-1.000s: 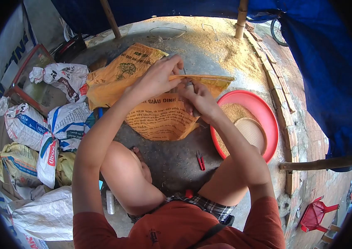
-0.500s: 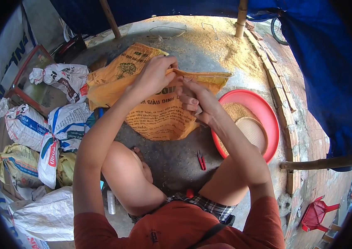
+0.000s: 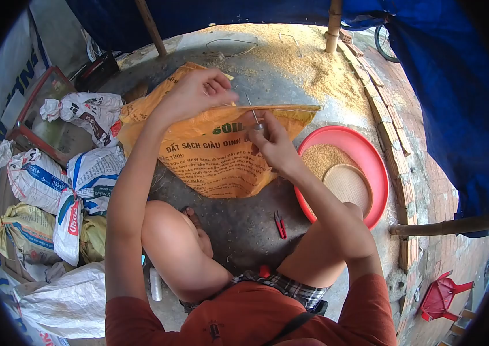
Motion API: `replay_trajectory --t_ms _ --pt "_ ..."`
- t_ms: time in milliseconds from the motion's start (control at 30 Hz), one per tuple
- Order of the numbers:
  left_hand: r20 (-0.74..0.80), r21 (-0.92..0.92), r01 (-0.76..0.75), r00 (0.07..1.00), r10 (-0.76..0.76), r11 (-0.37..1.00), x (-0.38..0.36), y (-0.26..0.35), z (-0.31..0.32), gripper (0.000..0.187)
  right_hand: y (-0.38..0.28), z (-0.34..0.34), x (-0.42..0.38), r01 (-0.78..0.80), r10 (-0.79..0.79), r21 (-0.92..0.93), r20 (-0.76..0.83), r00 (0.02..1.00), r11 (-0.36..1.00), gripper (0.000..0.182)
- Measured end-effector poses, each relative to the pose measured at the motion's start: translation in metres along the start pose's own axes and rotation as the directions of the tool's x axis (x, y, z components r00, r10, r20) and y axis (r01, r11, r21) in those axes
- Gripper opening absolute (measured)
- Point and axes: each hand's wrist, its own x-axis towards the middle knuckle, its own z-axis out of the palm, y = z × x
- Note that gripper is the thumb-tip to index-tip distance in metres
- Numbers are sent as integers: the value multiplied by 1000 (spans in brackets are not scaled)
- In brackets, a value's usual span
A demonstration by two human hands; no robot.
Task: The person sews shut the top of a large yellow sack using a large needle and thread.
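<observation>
Right hand (image 3: pixel 273 138) closest, as I pick it up over the link: fingers curled tight round the base of a thin metal spike (image 3: pixel 250 102), its shaft pointing up across the top edge of the orange sack (image 3: pixel 215 164) (whether it goes through the weave, I cannot tell). The sack sits right at that fist, spreading down and to the left of it, printed side facing me. Left hand (image 3: pixel 195 89) is half curled by the same edge, left of the spike, its fingertips blurred; I can't make out whether it has hold of anything. Down on the grey concrete floor (image 3: pixel 236 233), I spot red snips (image 3: pixel 280 226). Over to the right, a red tray (image 3: pixel 379 167) carries grain (image 3: pixel 319 158) and a round woven sieve (image 3: pixel 348 187). Stuffed bags (image 3: pixel 94 176) crowd the left. Farther out, a yellow scatter (image 3: pixel 328 81) covers the concrete, bricks (image 3: pixel 391 138) line its edge, and blue tarpaulin (image 3: pixel 446 86) hangs across the back and right.
</observation>
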Motion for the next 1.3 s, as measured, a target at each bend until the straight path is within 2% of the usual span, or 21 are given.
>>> replay_trajectory --t_ms 33,100,133,200,300,433,500,533,600,633,700,733,767,800,867,1000,1067,1167,1200,1267,1300 --pt "-1 0 0 1000 0 1000 -1 -1 -4 24 1 -2 0 8 -9 -14 -14 1000 1000 26" --pt "-161 81 33 987 -20 996 -2 -4 -13 23 0 -2 -1 20 -20 -28 -26 999 999 24" --pt "-163 83 32 986 -18 996 -4 -4 -16 23 -1 -1 -2 36 -37 -28 -32 999 999 23" --pt "-310 259 91 951 -6 962 -7 -5 -23 19 -2 -1 -4 56 -57 -31 -41 998 998 23" --pt "-376 353 141 927 2 925 -10 -21 -37 17 -1 -2 -5 46 -46 -16 -33 998 999 23" --pt "-360 383 216 930 -70 898 -14 -27 -45 14 1 -1 -6 17 -18 -36 -36 999 999 23" --pt "-268 482 274 950 -157 833 -16 -26 -45 15 0 0 -7 7 -8 -32 -34 999 999 23" --pt "-269 482 274 950 -156 832 -18 -27 -42 15 -3 1 -7 -3 3 -12 -43 999 1000 24" --pt "-243 694 203 969 -40 691 -20 -32 -34 19 -4 2 -8 -12 13 10 -54 998 1000 26" --pt "-243 694 203 969 -40 691 -16 -34 -29 19 -3 2 -9 5 -6 -12 -55 998 1000 25" --pt "-66 298 23 998 -4 954 -2 -27 -11 29 -1 4 -9 22 -24 -36 -51 998 999 25" --pt "26 72 0 1000 -2 997 4 -33 2 32 0 5 -8 45 -48 -45 -58 997 998 25" --pt "114 -159 -4 993 23 987 10 -36 15 36 2 6 -8 68 -72 -55 -65 995 996 24" --pt "112 -161 -5 993 23 987 12 -30 21 36 5 7 -9 68 -71 -58 -63 995 996 24" --pt "397 -337 183 917 -37 923 14 -21 31 41 10 11 -10 67 -73 -62 -108 992 996 23" --pt "532 -335 186 846 23 924 24 -20 30 38 7 9 -12 62 -64 -25 -91 994 998 22" --pt "586 -112 93 810 -9 989 25 -14 27 34 7 9 -14 112 -113 -18 -66 991 994 21" --pt "621 -53 139 780 -76 989 28 -19 28 32 4 12 -17 87 -85 17 -90 992 996 24" --pt "620 -51 138 780 -77 989 29 -20 28 32 4 11 -16 89 -87 18 -90 992 996 24" --pt "521 -51 -51 851 70 997 26 -22 30 35 5 12 -17 76 -77 -12 -85 993 997 24" --pt "522 -50 -49 851 68 998 22 -23 34 35 6 13 -17 76 -76 -10 -84 994 997 24"
